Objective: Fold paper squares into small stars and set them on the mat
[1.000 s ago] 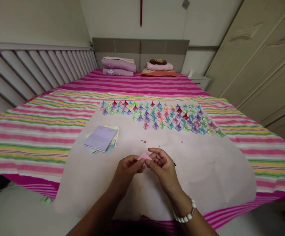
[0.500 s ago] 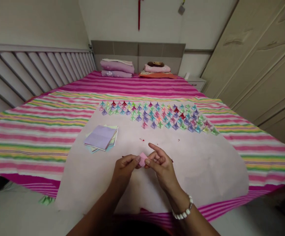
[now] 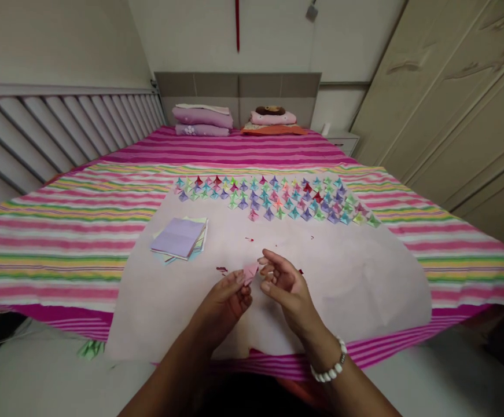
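Between the thumb and fingers of my left hand [image 3: 229, 294] is a small folded piece of pink paper [image 3: 250, 273], held above the white sheet. My right hand [image 3: 287, 292], with a white bead bracelet at the wrist, is just to the right of the paper. Its thumb and fingers are apart, with nothing visible between them. Dark red scraps [image 3: 221, 269] lie on the sheet beyond my left hand. Rows of small folded paper figures [image 3: 269, 214] in many colours stand farther off.
A large white sheet [image 3: 364, 301] covers the near part of the striped bed [image 3: 52, 249]. On its left lies a stack of square paper [image 3: 179, 238], purple on top. Folded bedding [image 3: 203, 119] sits by the headboard. A crumpled green piece [image 3: 91, 348] is low at left.
My right hand has let go of the pink paper and opened slightly to the right. The left hand still holds the paper, now turned to another angle. The view has shifted a little.
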A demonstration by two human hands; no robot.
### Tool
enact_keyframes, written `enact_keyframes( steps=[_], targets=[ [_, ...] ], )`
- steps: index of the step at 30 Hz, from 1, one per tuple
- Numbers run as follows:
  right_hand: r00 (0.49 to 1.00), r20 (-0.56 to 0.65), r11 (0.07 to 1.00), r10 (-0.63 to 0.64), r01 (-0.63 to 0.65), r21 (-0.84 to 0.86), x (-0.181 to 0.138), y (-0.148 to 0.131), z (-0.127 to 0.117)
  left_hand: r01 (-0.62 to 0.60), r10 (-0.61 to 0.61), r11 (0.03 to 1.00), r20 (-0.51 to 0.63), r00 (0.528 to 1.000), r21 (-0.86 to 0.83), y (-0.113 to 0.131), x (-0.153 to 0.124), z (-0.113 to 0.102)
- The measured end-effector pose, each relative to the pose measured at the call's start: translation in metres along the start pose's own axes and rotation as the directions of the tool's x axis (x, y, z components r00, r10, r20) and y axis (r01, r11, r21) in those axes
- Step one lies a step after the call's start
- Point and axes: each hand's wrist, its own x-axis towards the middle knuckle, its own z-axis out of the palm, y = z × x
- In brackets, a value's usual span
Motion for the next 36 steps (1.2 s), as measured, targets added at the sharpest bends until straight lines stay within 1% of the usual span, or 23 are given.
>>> enact_keyframes(
  steps=[3, 5, 8, 10, 12, 13, 14, 15, 16, 18, 21, 23, 24, 26, 28, 30, 32, 36],
  targets=[
    [0.986, 0.137, 0.995, 0.094, -0.097, 0.015, -0.003, -0.003, -0.002, 0.159, -0.151, 0.981, 0.083, 0.985, -0.108, -0.004, -0.006, -0.001],
    [0.973, 0.197, 0.991, 0.121, -0.128, 0.023, -0.006, -0.005, -0.001, 0.223, -0.209, 0.964, 0.106, 0.972, -0.143, -0.008, -0.008, 0.0],
    [0.978, 0.189, 0.994, 0.091, -0.099, 0.035, -0.008, -0.008, 0.002, 0.267, -0.247, 0.953, 0.14, 0.959, -0.146, -0.012, -0.01, 0.002],
    [0.977, 0.196, 0.994, 0.086, -0.098, 0.054, -0.008, -0.01, 0.003, 0.272, -0.258, 0.959, 0.15, 0.954, -0.077, -0.011, -0.009, 0.002],
    [0.975, 0.197, 0.991, 0.107, -0.121, 0.061, -0.008, -0.012, 0.001, 0.237, -0.246, 0.968, 0.128, 0.961, 0.087, -0.006, -0.009, 0.002],
    [0.978, 0.172, 0.99, 0.119, -0.13, 0.055, -0.007, -0.013, -0.001, 0.187, -0.209, 0.964, 0.105, 0.972, 0.189, -0.002, -0.009, 0.002],
    [0.982, 0.135, 0.99, 0.129, -0.136, 0.043, -0.007, -0.014, -0.003, 0.114, -0.143, 0.95, 0.08, 0.986, 0.291, 0.001, -0.009, 0.002],
    [0.985, 0.099, 0.989, 0.141, -0.145, 0.028, -0.006, -0.014, -0.004, 0.024, -0.05, 0.926, 0.059, 0.997, 0.378, 0.005, -0.009, 0.003],
    [0.984, 0.075, 0.987, 0.159, -0.16, 0.013, -0.006, -0.015, -0.006, -0.064, 0.045, 0.893, 0.054, 0.998, 0.445, 0.009, -0.01, 0.003],
    [0.976, 0.08, 0.979, 0.205, -0.205, -0.007, -0.006, -0.015, -0.007, -0.184, 0.158, 0.817, 0.095, 0.983, 0.547, 0.014, -0.012, 0.005],
    [0.96, 0.135, 0.969, 0.244, -0.246, -0.002, -0.008, -0.015, -0.004, -0.264, 0.201, 0.705, 0.172, 0.964, 0.658, 0.015, -0.015, 0.008],
    [0.969, 0.104, 0.974, 0.224, -0.227, 0.014, -0.009, -0.014, -0.002, -0.288, 0.234, 0.67, 0.174, 0.957, 0.685, 0.012, -0.015, 0.009],
    [0.976, 0.072, 0.978, 0.207, -0.209, 0.019, -0.009, -0.013, -0.001, -0.29, 0.25, 0.675, 0.16, 0.955, 0.679, 0.009, -0.014, 0.008],
    [0.985, 0.022, 0.985, 0.173, -0.173, 0.02, -0.01, -0.011, -0.001, -0.275, 0.267, 0.723, 0.11, 0.957, 0.634, 0.003, -0.013, 0.008],
    [0.987, 0.021, 0.987, 0.157, -0.157, 0.018, -0.012, -0.01, -0.002, -0.247, 0.265, 0.783, 0.053, 0.963, 0.571, -0.003, -0.012, 0.008],
    [0.988, 0.026, 0.988, 0.155, -0.155, 0.014, -0.014, -0.009, -0.004, -0.238, 0.264, 0.813, 0.028, 0.964, 0.532, -0.007, -0.012, 0.009],
    [0.988, 0.0, 0.988, 0.155, -0.155, 0.014, -0.016, -0.008, -0.005, -0.253, 0.27, 0.806, 0.048, 0.962, 0.535, -0.01, -0.013, 0.01],
    [0.987, -0.058, 0.988, 0.151, -0.149, 0.037, -0.018, -0.008, -0.004, -0.299, 0.272, 0.763, 0.135, 0.953, 0.573, -0.011, -0.016, 0.009]
  ],
)
